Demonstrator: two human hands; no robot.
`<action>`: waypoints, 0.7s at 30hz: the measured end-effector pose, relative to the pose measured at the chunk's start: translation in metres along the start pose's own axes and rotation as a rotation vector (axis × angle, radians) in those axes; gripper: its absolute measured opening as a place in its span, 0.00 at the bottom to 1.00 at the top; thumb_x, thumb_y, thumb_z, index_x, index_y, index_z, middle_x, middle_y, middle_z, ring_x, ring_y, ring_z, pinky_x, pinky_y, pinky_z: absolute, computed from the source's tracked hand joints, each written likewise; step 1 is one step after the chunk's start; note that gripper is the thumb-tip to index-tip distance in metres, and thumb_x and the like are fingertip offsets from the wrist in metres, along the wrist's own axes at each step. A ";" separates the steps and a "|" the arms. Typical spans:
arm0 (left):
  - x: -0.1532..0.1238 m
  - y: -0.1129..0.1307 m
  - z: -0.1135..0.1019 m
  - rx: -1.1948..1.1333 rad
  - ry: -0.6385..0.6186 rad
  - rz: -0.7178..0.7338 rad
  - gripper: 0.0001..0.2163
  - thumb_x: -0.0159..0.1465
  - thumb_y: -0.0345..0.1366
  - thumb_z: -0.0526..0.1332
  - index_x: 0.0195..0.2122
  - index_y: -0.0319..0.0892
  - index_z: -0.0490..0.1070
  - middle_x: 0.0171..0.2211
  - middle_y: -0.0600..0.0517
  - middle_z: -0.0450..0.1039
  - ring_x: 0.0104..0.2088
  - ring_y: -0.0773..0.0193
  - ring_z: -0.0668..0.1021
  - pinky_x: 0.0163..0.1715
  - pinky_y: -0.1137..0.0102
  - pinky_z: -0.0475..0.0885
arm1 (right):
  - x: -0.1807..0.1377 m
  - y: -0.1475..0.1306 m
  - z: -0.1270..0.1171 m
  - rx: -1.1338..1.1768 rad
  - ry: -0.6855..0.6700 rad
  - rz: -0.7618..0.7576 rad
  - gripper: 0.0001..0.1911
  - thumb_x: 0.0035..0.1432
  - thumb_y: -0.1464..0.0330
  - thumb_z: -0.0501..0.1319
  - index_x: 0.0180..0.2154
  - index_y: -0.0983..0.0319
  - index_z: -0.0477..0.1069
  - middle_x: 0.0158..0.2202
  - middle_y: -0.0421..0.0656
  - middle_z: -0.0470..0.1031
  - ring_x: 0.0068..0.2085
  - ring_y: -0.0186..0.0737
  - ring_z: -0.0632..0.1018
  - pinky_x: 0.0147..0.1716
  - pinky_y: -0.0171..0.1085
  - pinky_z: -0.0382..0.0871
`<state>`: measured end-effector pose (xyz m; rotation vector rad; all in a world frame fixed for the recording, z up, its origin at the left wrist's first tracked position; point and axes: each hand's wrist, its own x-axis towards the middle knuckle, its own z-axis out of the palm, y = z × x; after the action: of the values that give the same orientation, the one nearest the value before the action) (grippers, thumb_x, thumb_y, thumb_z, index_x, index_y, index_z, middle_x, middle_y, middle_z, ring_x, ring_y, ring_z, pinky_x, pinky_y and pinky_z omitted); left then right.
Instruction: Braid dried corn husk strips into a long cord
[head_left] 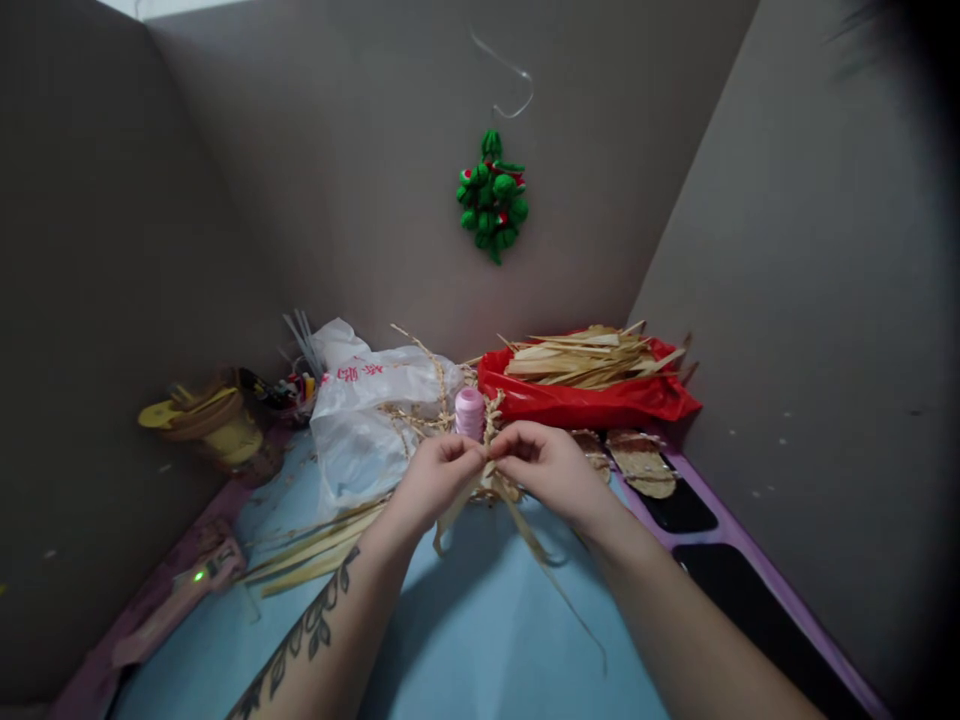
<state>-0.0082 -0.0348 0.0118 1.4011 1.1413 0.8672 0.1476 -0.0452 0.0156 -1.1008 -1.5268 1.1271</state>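
Observation:
My left hand point(442, 478) and my right hand point(551, 468) meet over the middle of the table, fingertips pinched and almost touching. Both are closed on a braid of dry, straw-coloured strips point(493, 418), which look like corn husk. Its plaited part rises behind my fingers, and loose strips point(534, 540) hang down below towards me. Just behind my hands stands a pink thread spool point(469, 413). More plaited cord point(439, 378) trails over a white plastic bag to the left. My fingers hide the exact grip point.
The white plastic bag point(360, 415) lies behind left, with loose flat strips point(322, 550) before it. A red bag point(585, 402) full of dry strips stands behind right. Woven sole-shaped pieces point(645, 468) and a black phone-like slab point(742, 585) lie right; a yellow pot point(225, 435) stands left.

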 end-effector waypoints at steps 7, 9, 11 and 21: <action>0.003 -0.008 0.001 -0.100 -0.006 -0.010 0.10 0.51 0.39 0.60 0.22 0.37 0.71 0.18 0.56 0.63 0.20 0.72 0.63 0.20 0.76 0.55 | -0.004 0.004 0.008 -0.291 0.202 -0.184 0.04 0.49 0.74 0.56 0.29 0.61 0.67 0.28 0.39 0.73 0.31 0.35 0.74 0.33 0.33 0.66; 0.005 -0.011 0.001 -0.138 -0.007 -0.037 0.10 0.51 0.40 0.61 0.23 0.37 0.70 0.18 0.57 0.62 0.19 0.73 0.62 0.19 0.76 0.54 | -0.005 0.009 0.011 -0.398 0.233 -0.253 0.04 0.51 0.74 0.55 0.30 0.60 0.67 0.28 0.40 0.73 0.32 0.36 0.74 0.33 0.34 0.65; 0.007 -0.013 0.002 -0.177 0.000 -0.077 0.10 0.51 0.41 0.61 0.23 0.38 0.69 0.16 0.58 0.59 0.18 0.73 0.60 0.18 0.76 0.52 | -0.005 0.015 0.014 -0.499 0.257 -0.329 0.06 0.52 0.75 0.54 0.31 0.60 0.67 0.29 0.41 0.73 0.33 0.37 0.74 0.34 0.34 0.65; 0.010 -0.022 0.009 -0.197 0.066 0.017 0.13 0.53 0.44 0.61 0.24 0.38 0.68 0.21 0.55 0.66 0.21 0.72 0.65 0.23 0.76 0.59 | -0.003 0.024 0.023 -0.485 0.330 -0.318 0.05 0.53 0.74 0.54 0.30 0.60 0.67 0.29 0.41 0.71 0.33 0.38 0.73 0.35 0.35 0.65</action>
<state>-0.0007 -0.0285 -0.0119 1.2295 1.0642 1.0162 0.1292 -0.0473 -0.0123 -1.2294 -1.6707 0.3418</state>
